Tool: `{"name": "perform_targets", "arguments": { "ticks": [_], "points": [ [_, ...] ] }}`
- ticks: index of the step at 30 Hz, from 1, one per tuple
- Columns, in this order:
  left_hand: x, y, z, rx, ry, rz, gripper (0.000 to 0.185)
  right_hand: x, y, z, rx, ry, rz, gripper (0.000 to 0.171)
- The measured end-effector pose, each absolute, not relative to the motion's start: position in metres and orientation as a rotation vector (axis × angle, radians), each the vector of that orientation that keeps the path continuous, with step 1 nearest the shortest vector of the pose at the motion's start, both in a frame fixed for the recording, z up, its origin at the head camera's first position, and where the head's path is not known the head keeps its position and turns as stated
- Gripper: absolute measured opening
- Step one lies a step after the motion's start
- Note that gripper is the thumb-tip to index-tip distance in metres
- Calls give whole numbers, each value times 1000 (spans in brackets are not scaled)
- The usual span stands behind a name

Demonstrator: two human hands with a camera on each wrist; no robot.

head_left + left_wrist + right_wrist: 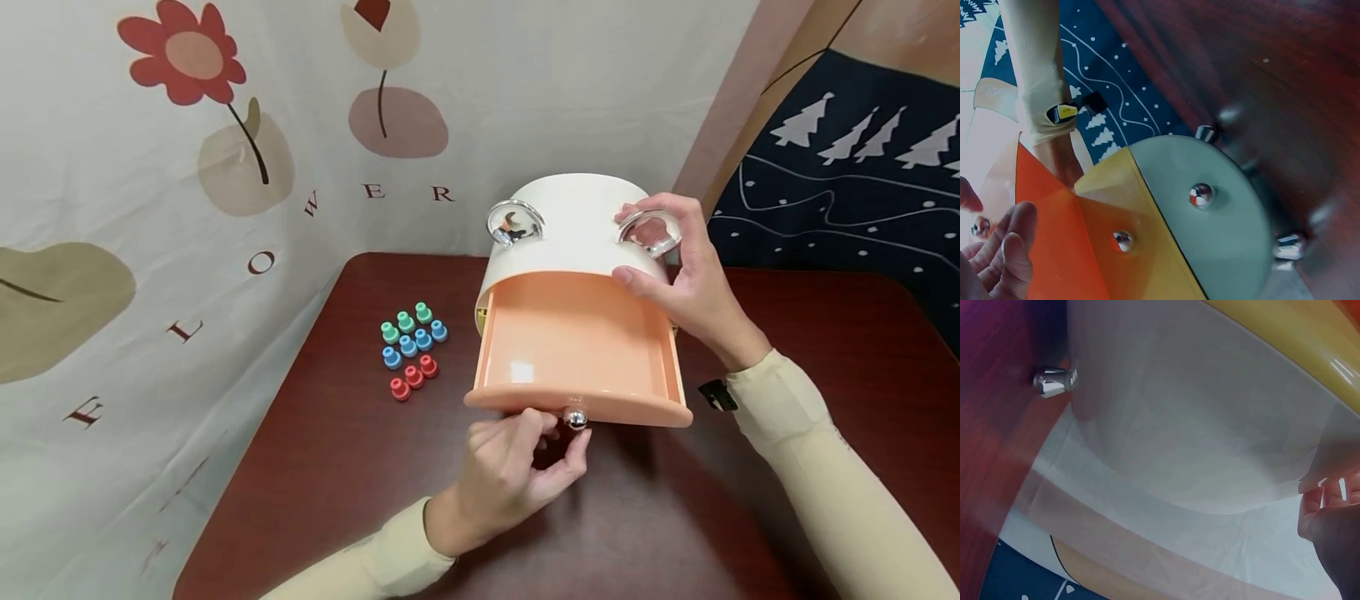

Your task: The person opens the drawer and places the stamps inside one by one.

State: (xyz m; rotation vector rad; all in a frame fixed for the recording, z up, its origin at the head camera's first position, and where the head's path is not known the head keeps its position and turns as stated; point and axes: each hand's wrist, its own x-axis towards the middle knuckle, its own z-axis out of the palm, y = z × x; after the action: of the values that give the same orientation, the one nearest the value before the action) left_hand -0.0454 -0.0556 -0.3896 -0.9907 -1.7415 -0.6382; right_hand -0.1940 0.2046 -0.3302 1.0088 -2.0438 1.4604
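Pegs (412, 348): a cluster of small green, blue and red pieces on the dark red tabletop (315, 467), left of the cabinet and well apart from both hands.

Left hand (517, 475): at the front of the drawer (577, 350), fingers curled, thumb and forefinger tips by the silver knob (575, 419). Whether they pinch the knob or only touch it cannot be told. The left wrist view shows the fingers loosely bent beside the orange front.

Drawer: peach, pulled out of the cream cabinet (577, 221), interior bare. Below it, per the left wrist view, a yellow drawer (1141, 231) and a grey-green drawer (1222, 212), each with its own knob.

Right hand (678, 275): on the cabinet's top right edge, fingers curled about the clear ring handle (647, 233), thumb pressed to the rim. A matching handle (514, 223) stands on the left of the top.
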Motion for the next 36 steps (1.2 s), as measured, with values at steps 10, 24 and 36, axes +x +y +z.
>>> {"name": "perform_targets", "arguments": {
  "ticks": [10,24,36],
  "points": [
    [-41,-93,-406,-938,-1936,-584,25,-193,206,-334,1009,-2067,1452,71],
    [-55,-132,-425,-841,-2220,-549,35,-194,206,-333,1009,-2072,1427,71],
    [-69,-164,-429,-611,-2386,-640,59,-193,205,-331,1005,-2056,1452,71]
  ]
}}
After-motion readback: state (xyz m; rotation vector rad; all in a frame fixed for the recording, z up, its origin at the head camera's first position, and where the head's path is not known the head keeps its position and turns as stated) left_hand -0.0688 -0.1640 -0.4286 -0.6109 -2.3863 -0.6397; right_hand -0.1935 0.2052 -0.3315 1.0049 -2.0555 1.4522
